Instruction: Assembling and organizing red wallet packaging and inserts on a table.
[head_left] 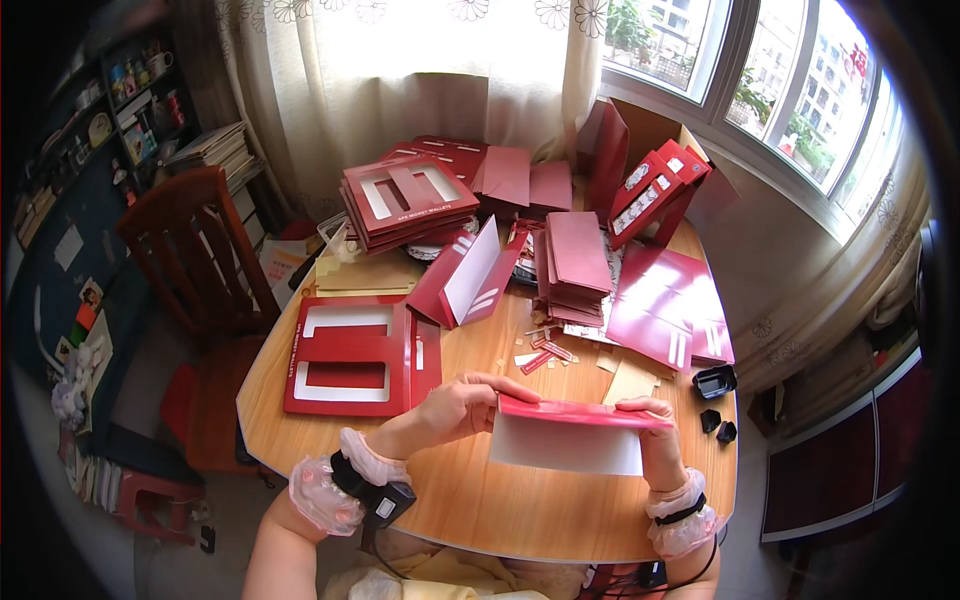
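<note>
Your left hand (463,403) and right hand (657,432), nearly closed, pinch opposite ends of a red-and-white card panel (567,447), presumably to keep it level over the bench (540,525) beneath them.

- Pale capitals run along the near edge of the uppermost red windowed cover (408,192).
- Pale capitals climb the left edge of the red windowed panel (345,350) on the worktop (470,525).
- A red character sign (854,61) shows at the window (800,100).
</note>
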